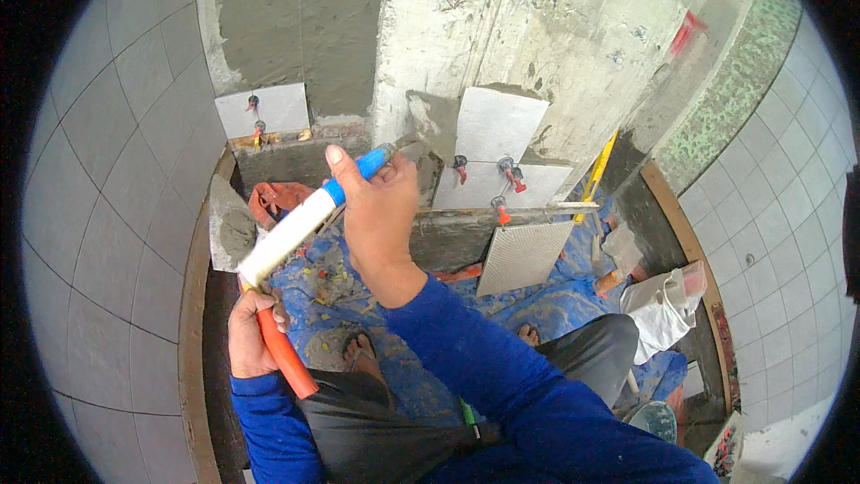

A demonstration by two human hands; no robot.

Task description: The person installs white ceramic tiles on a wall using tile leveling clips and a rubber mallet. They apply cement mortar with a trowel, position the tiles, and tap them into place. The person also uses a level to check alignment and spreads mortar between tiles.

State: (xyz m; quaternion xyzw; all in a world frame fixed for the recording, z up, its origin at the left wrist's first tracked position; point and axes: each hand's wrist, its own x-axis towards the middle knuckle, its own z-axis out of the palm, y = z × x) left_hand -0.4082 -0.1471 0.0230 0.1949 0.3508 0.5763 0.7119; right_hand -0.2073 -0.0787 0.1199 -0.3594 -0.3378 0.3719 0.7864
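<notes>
My left hand is closed round an orange handle at the lower left. The handle's upper end meets a thick white cylinder with blue bands and a blue far end. My right hand grips that blue end between thumb and fingers. Whether the white cylinder and orange handle are one tool, I cannot tell. Past my right fingers, a grey mortar-smeared shape shows against the wall, partly hidden. Beside my left hand, a pale tile carries a lump of grey mortar.
White tiles with red levelling clips stand on the wall ahead. A ridged tile leans below them. At right are a yellow level, a white bag and a bucket. Mortar-stained blue sheeting covers the floor.
</notes>
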